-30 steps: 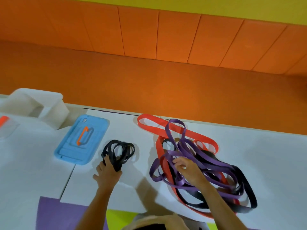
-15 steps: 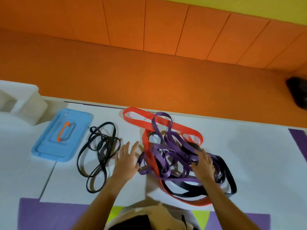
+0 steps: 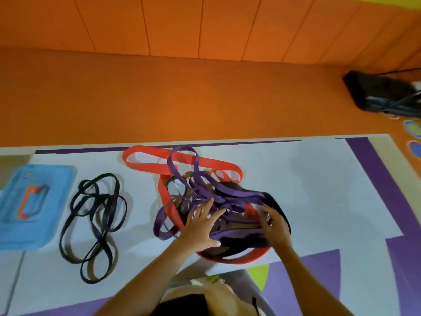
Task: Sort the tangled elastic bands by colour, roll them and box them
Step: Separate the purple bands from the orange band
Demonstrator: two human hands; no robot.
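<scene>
A tangle of purple bands (image 3: 230,197), red bands (image 3: 164,165) and wide black bands (image 3: 248,241) lies in the middle of the white mat (image 3: 307,190). My left hand (image 3: 201,226) rests flat on the pile's left side, fingers spread. My right hand (image 3: 274,226) lies on the pile's right side with its fingertips among the bands; whether it grips one is unclear. A loose set of thin black bands (image 3: 95,222) sprawls on the mat to the left, apart from both hands.
A blue lid with an orange handle (image 3: 29,206) lies at the far left. Orange floor and wall panels lie beyond the mat. A black bag with cables (image 3: 385,96) sits at the upper right. Purple mat areas border the right and bottom.
My left hand let go of the thin black bands, which fell open on the mat, and moved right onto the tangled pile. My right hand shifted to the pile's right side.
</scene>
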